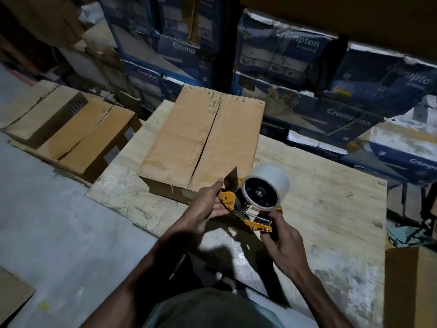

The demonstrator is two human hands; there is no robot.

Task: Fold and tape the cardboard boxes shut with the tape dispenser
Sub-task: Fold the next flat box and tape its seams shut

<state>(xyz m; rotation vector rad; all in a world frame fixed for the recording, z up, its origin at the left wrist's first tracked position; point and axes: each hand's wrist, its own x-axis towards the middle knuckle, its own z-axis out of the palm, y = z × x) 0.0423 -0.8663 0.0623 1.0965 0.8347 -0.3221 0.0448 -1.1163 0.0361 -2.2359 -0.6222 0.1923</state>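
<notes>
Head view: tape dispenser (250, 205), yellow frame with a white tape roll (268, 183), is held in the air in both hands, just off the near edge of the cardboard box (189, 143). Main risk: the left hand (208, 209) is right at the cutter end, so a slip could nick the thumb on the blade. The tape end could also fold back onto the roll and be lost. The dark tab (231, 178) sticking up by the thumb may be the loose tape end or a guard plate; too dim to tell. Second risk: the box flaps are folded down but the seam (208, 138) gapes slightly and shows no tape, so a crooked start would miss it or let the flaps spring up. Grip: left hand cradles the yellow front from the left, fingers curled under, thumb up against the tab. The right hand (283, 245) pinches the handle end from the near-right side, so the roll sits far of it and between both hands. The box lies on the far-left part of the wooden table (331, 197). More brown boxes (71, 129) sit low to the left, and blue printed cartons (283, 50) are stacked along the far side.
</notes>
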